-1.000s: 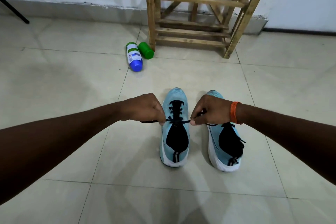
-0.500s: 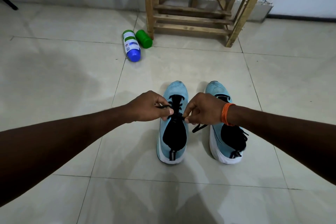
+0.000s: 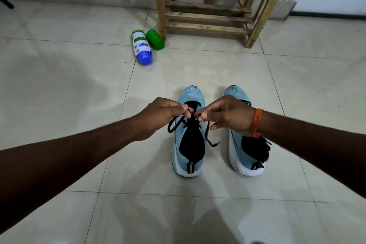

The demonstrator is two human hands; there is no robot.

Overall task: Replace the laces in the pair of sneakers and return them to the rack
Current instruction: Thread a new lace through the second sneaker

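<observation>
Two light blue sneakers with black tongues and white soles stand side by side on the tiled floor, toes pointing away from me. Over the left sneaker (image 3: 190,144) my left hand (image 3: 160,114) pinches a loop of the black lace (image 3: 174,125). My right hand (image 3: 227,114) pinches the lace's other strand, whose loose end (image 3: 210,138) hangs between the shoes. The two hands nearly meet above the eyelets. The right sneaker (image 3: 243,156) sits partly under my right wrist, its black lace bunched at the collar.
A wooden rack (image 3: 210,16) stands against the wall beyond the shoes. Left of its leg lie a white bottle with a blue cap (image 3: 141,46) and a green container (image 3: 155,39). A black rod (image 3: 6,3) pokes in at far left.
My hands had pulled the lace ends apart sideways; they have since come together above the left sneaker and formed a loop. The view tilted downward, hiding the rack's upper shelf.
</observation>
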